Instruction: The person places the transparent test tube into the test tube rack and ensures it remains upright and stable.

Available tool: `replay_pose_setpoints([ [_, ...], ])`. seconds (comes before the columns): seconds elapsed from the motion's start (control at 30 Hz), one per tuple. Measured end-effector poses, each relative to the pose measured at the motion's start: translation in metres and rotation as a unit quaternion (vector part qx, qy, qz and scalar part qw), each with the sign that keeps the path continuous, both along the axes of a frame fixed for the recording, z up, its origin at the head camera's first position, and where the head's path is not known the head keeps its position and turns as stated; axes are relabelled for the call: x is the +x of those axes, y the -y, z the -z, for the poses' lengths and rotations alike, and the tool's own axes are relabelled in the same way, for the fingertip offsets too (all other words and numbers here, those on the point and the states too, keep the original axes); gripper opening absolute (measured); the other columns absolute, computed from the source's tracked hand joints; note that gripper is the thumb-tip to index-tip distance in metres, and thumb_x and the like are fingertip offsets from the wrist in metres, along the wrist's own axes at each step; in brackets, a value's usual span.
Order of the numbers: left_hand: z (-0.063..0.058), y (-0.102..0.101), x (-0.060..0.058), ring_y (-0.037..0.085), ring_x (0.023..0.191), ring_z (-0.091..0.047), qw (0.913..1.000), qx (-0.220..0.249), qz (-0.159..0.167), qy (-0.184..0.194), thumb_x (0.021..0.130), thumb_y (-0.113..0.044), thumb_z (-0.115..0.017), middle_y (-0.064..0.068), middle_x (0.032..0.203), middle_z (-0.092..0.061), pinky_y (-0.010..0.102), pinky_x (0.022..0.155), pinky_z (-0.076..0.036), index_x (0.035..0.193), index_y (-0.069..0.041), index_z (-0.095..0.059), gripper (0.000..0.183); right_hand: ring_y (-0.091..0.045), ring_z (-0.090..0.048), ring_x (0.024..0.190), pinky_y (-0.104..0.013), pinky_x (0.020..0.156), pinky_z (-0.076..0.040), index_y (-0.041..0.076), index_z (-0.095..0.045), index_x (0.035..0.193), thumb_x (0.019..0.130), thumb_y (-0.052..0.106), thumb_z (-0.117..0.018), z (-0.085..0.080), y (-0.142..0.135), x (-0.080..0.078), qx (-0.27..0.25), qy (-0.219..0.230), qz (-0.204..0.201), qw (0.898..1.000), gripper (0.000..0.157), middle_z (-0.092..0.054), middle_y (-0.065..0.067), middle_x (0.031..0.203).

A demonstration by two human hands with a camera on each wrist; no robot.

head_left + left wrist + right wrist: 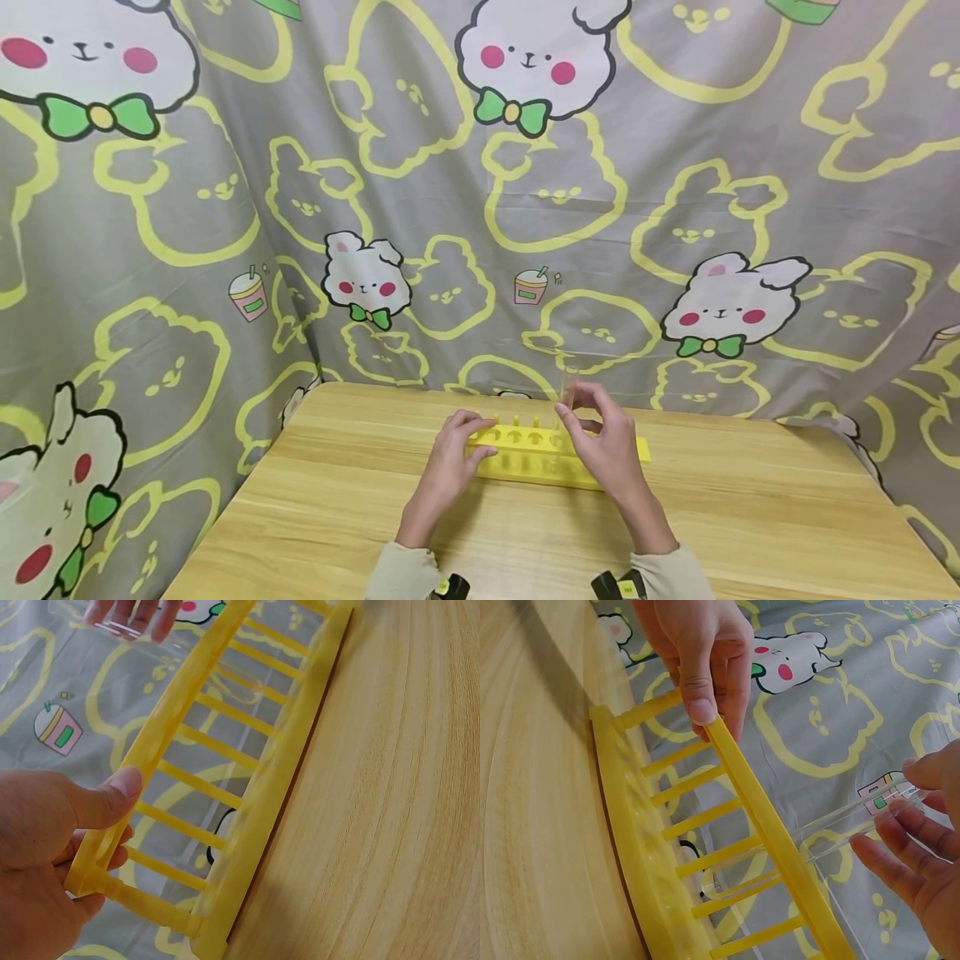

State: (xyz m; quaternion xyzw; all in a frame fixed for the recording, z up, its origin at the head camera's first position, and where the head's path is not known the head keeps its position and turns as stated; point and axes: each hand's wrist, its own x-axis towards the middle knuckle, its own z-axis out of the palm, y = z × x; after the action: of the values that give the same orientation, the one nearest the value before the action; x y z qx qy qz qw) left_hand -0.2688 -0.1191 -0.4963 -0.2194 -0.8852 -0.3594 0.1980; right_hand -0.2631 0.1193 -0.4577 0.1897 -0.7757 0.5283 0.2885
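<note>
A yellow test tube rack (536,473) stands on the table, with a row of round holes in its top bar and pegs along its back. My left hand (452,454) grips the rack's left end, thumb on the top bar (161,724) and fingers beneath it. At the rack's right part, my right hand (609,437) holds a clear test tube (567,387) between thumb and fingers. In the right wrist view the tube (742,871) passes through a hole in the top bar, its rounded end between the rack's bars near the base.
The wood-grain table (337,500) extends to both sides of the rack. Behind and to the left hangs a grey curtain (450,200) with cartoon rabbits, close to the table's back edge. Black wrist cameras (452,586) show below the sleeves.
</note>
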Motion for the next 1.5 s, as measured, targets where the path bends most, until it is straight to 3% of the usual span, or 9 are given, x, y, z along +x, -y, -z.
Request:
replay_pose_setpoints([
  [0.3,0.0009,0.0002,-0.0009,0.021,0.103,-0.054,1.0000,-0.001,0.003,-0.009,0.078,-0.014,-0.076,0.006,0.109,-0.058,0.039,0.087,-0.049,0.116,-0.007,-0.067,0.040,-0.013,-0.063,0.091,-0.025,0.065,-0.056,0.013,-0.059,0.109,0.087,0.020,-0.070,0.0001,-0.0003,0.0004,0.002,0.003,-0.002,1.000,0.026,-0.062,0.004,0.094],
  [0.83,-0.0025,-0.0006,0.0014,0.020,0.105,-0.053,1.0000,-0.004,-0.003,0.008,0.079,-0.016,-0.075,0.005,0.110,-0.057,0.038,0.089,-0.048,0.117,-0.008,-0.067,0.039,-0.011,-0.062,0.090,-0.024,0.064,-0.056,0.015,-0.059,0.107,0.087,0.023,-0.070,0.0016,-0.0003,0.0006,0.022,0.011,0.005,1.000,0.024,-0.062,0.006,0.094],
  [1.5,-0.0019,-0.0005,0.0010,0.020,0.101,-0.054,0.9999,0.006,0.004,-0.011,0.077,-0.014,-0.077,0.007,0.107,-0.058,0.039,0.086,-0.049,0.115,-0.008,-0.068,0.040,-0.013,-0.063,0.092,-0.023,0.065,-0.056,0.013,-0.059,0.104,0.087,0.021,-0.070,0.0043,-0.0002,0.0000,0.041,0.033,-0.002,0.999,0.022,-0.062,0.006,0.093],
])
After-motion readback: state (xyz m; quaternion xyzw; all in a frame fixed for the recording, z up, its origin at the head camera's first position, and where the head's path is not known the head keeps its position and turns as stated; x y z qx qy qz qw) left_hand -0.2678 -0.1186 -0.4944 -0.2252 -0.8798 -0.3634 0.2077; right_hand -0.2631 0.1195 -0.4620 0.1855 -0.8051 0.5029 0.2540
